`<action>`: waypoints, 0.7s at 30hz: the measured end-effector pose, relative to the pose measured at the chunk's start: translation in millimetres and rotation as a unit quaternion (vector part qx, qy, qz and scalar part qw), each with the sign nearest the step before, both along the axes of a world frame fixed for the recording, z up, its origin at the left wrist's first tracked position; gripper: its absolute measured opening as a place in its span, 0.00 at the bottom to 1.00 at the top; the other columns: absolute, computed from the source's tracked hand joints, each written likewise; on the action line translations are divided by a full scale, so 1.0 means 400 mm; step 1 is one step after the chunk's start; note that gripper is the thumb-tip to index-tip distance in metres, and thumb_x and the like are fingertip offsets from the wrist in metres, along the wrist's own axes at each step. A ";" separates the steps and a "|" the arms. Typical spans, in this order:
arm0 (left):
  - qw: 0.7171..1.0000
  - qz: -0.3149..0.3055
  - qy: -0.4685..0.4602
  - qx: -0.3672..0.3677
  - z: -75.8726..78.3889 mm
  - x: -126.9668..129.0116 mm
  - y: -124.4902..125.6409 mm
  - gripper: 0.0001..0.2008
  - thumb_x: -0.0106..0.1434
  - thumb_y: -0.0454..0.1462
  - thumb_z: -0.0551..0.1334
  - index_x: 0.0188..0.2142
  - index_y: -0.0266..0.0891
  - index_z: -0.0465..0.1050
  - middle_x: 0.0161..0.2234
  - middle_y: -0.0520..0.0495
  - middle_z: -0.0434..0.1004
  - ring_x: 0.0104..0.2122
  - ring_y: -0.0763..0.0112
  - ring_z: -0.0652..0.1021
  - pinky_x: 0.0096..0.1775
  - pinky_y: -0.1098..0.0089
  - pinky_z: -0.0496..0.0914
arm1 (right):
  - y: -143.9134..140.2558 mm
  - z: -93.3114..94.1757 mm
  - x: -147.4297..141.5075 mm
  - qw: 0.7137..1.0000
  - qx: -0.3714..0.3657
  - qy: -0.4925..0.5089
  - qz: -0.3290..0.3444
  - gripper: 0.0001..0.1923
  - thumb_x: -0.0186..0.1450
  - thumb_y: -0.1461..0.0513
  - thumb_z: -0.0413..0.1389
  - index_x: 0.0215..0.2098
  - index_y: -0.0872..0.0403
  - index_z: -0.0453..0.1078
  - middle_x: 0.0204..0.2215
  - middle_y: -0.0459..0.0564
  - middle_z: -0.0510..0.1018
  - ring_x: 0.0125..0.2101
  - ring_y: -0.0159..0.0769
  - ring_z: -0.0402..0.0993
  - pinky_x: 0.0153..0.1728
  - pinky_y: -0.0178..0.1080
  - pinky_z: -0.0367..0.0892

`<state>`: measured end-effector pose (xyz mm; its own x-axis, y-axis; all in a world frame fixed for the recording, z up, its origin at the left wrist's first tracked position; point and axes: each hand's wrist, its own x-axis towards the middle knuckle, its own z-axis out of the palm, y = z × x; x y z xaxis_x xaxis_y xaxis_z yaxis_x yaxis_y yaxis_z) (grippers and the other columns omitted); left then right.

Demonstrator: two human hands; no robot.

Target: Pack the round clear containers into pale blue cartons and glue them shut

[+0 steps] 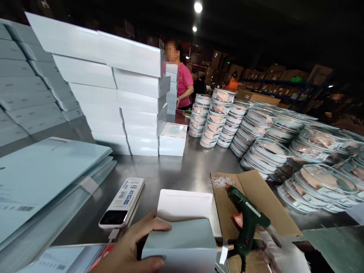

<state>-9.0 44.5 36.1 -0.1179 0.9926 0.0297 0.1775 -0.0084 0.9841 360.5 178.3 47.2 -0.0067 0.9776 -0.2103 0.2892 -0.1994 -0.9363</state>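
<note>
My left hand [136, 246] grips the left side of a light blue carton [182, 235], fingers on top and thumb on the near face. The carton's white inner flap [184, 204] stands up at its far end. A dark green hot glue gun [247, 216] with a red trigger lies over a brown cardboard sheet [265, 193], nozzle pointing away. My right hand [284, 250], in a whitish glove, is at the gun's rear end and smeared by motion; whether it grips the gun cannot be told. Clear glue scraps [223, 182] surround the nozzle.
A white power bank [123, 201] with a cable lies left of the carton. Flat blue sheets [42, 178] and tall stacks of white boxes [113, 87] fill the left. Several piles of round clear-lidded containers [270, 151] crowd the right. A person in pink [185, 83] stands beyond.
</note>
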 end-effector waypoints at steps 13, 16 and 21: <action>0.983 0.087 -0.129 0.093 -0.051 0.040 0.012 0.25 0.58 0.57 0.72 0.47 0.50 0.70 0.47 0.46 0.78 0.48 0.54 0.81 0.48 0.60 0.76 | -0.077 -0.035 -0.268 0.897 0.234 0.029 0.375 0.42 0.63 0.53 0.66 0.71 0.34 0.55 0.54 0.54 0.77 0.56 0.53 0.76 0.50 0.50 0.79; 0.996 -0.011 0.001 0.090 -0.033 0.009 0.016 0.22 0.65 0.58 0.64 0.47 0.47 0.79 0.47 0.43 0.75 0.48 0.55 0.78 0.52 0.59 0.74 | -0.071 -0.033 -0.259 0.884 0.247 0.019 0.396 0.28 0.63 0.53 0.65 0.61 0.37 0.70 0.58 0.54 0.74 0.58 0.53 0.74 0.57 0.50 0.74; 0.991 -0.098 0.069 0.052 0.005 -0.039 0.019 0.20 0.67 0.57 0.62 0.45 0.48 0.82 0.49 0.44 0.73 0.48 0.58 0.78 0.52 0.62 0.74 | -0.053 -0.034 -0.254 0.885 0.238 0.031 0.400 0.25 0.64 0.50 0.65 0.58 0.33 0.73 0.61 0.50 0.73 0.59 0.54 0.73 0.57 0.51 0.72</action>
